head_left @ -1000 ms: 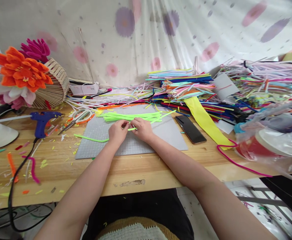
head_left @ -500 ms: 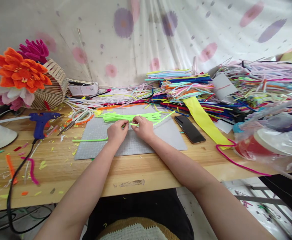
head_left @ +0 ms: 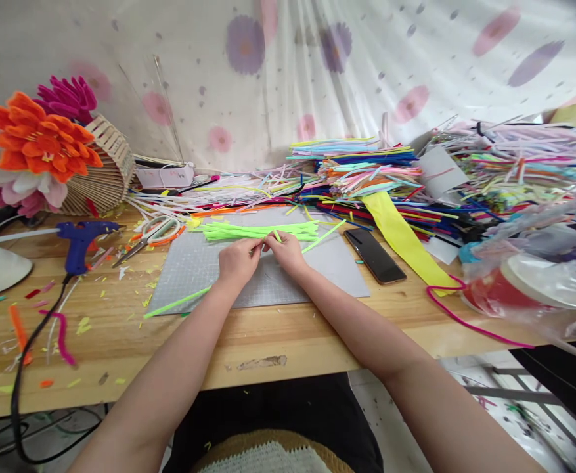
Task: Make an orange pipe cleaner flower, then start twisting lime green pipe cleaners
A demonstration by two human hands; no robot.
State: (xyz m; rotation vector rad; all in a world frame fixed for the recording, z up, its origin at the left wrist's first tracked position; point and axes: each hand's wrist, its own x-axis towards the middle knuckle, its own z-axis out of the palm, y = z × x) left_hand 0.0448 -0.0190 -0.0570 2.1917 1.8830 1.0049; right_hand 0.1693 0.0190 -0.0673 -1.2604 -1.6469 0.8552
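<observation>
A bright green pipe cleaner (head_left: 177, 302) runs out from under my left hand (head_left: 238, 261) toward the lower left, over the grey cutting mat (head_left: 184, 272). My left hand is closed on it, and its fingertips meet those of my right hand (head_left: 284, 251). A short green end of pipe cleaner shows between the right fingers, which are pinched together. Just beyond both hands lies a bundle of green pipe cleaners (head_left: 248, 230). One loose green piece (head_left: 324, 236) slants out to the right of the bundle. My fingers hide the middle of the held pipe cleaner.
Scissors (head_left: 152, 236) and a blue glue gun (head_left: 81, 244) lie to the left, near flowers (head_left: 46, 144) in a wooden basket. A phone (head_left: 374, 255) and yellow ribbon (head_left: 408, 240) lie to the right. Piles of coloured pipe cleaners (head_left: 366, 171) line the back. A red-and-white tub (head_left: 524, 282) stands right.
My hands have come together, fingertips now touching. The green pipe cleaner's left end has swung down toward me, and its other end now points up between my right fingers.
</observation>
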